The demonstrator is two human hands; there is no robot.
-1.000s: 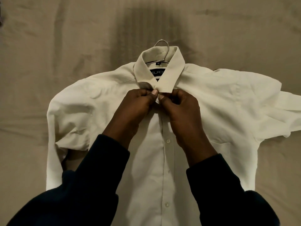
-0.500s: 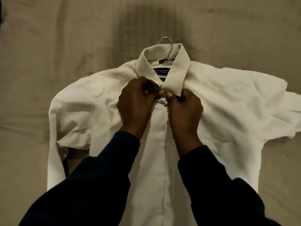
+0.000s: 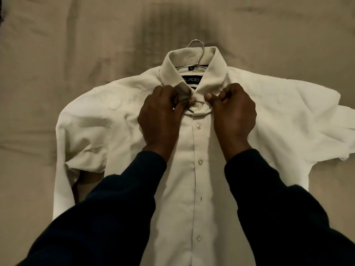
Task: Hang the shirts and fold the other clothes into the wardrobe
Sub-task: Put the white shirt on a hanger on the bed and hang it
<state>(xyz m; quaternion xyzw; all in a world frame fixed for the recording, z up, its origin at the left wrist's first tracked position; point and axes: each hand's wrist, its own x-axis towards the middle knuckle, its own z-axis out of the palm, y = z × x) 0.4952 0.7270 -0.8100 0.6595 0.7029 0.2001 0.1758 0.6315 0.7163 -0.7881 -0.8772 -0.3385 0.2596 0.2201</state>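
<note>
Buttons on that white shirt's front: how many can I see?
4 small white buttons: one at the collar between the hands, one just below, one mid-chest, one lower. The dark sleeves may hide others.

A wrinkled beige bed sheet (image 3: 57, 54) is filling the frame under dim light, with a darker shadowed patch lying across its upper centre.
</note>
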